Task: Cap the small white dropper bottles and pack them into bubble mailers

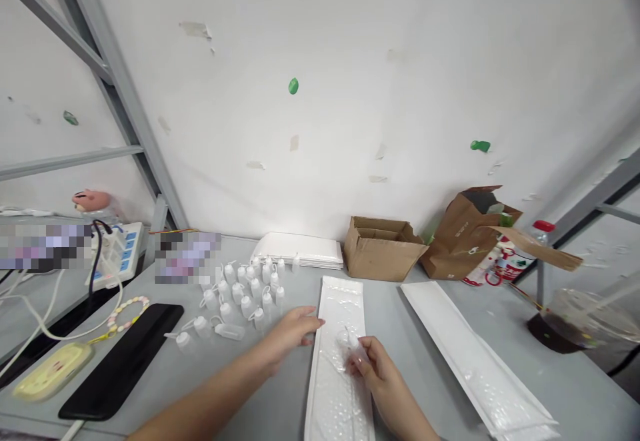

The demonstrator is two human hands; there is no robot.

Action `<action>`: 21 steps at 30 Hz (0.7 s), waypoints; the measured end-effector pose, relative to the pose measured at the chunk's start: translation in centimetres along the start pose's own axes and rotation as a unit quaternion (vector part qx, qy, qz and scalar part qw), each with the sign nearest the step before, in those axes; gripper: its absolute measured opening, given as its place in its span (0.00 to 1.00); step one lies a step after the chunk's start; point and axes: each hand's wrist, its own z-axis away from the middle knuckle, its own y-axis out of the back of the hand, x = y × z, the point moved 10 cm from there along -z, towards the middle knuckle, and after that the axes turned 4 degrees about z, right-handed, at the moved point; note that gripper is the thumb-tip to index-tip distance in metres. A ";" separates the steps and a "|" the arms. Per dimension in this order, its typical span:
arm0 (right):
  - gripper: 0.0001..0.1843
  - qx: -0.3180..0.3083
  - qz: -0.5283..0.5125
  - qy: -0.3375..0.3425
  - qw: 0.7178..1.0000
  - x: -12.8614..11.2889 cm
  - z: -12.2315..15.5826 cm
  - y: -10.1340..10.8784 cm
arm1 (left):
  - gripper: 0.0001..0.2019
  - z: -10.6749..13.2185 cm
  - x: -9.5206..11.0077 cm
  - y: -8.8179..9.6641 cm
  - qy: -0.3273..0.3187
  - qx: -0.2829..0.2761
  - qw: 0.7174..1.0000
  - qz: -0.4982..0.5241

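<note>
A long white bubble mailer (340,308) lies lengthwise on the grey table in front of me. My right hand (377,368) rests on its middle, fingers closed round a small clear plastic bottle (350,341). My left hand (293,331) lies at the mailer's left edge with its fingers stretched out and touching that edge, holding nothing. Just left of it stands a cluster of several small white squeeze bottles (245,288), a few tipped over.
A second white mailer (470,354) lies to the right. A stack of mailers (300,249), an open cardboard box (383,248) and a brown paper bag (475,234) sit against the wall. A black pad (125,358), power strip (117,254) and cables are at left; a plastic cup (575,324) at right.
</note>
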 end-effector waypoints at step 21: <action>0.15 0.179 -0.061 0.126 0.974 -7.6 0.6 3.3 | 0.18 3.4 -0.5 -1.7 -0.061 -0.081 0.983 0.152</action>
